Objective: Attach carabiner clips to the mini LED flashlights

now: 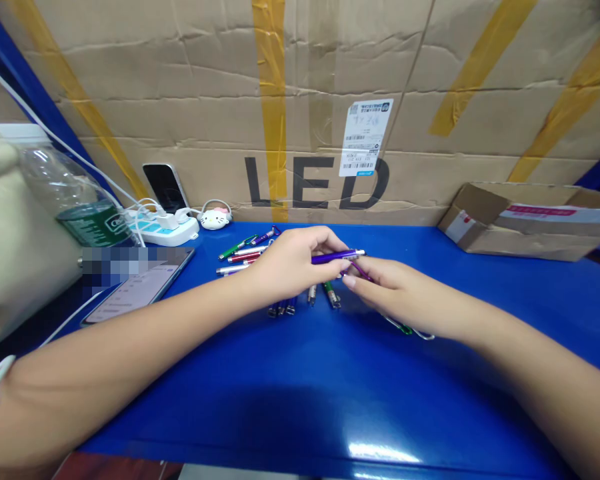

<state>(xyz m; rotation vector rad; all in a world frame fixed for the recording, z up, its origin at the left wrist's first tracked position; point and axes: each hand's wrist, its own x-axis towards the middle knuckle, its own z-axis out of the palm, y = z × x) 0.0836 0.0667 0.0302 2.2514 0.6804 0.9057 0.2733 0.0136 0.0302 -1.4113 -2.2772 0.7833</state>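
My left hand (pixel 300 261) is closed around a slim purple metal tube (pixel 334 257), like a small penlight, with a silver tip pointing right. My right hand (pixel 397 285) pinches a purple wire clip (pixel 361 269) just by that tip; whether the two are joined is hard to see. Beneath and behind my hands lie more such tubes: a green one (pixel 236 249), a red one (pixel 245 257), and a green one with a silver end (pixel 332 295). Several dark ends (pixel 282 310) poke out under my left wrist. Green and silver clips (pixel 405 329) show below my right hand, partly hidden.
A blue table (pixel 290 387) carries a phone (pixel 145 287), a power strip (pixel 170 230) and a cat-faced item (pixel 216 218) at left. A bottle (pixel 80 193) stands behind. An open cardboard box (pixel 540 230) sits right, before a large carton (pixel 205 120).
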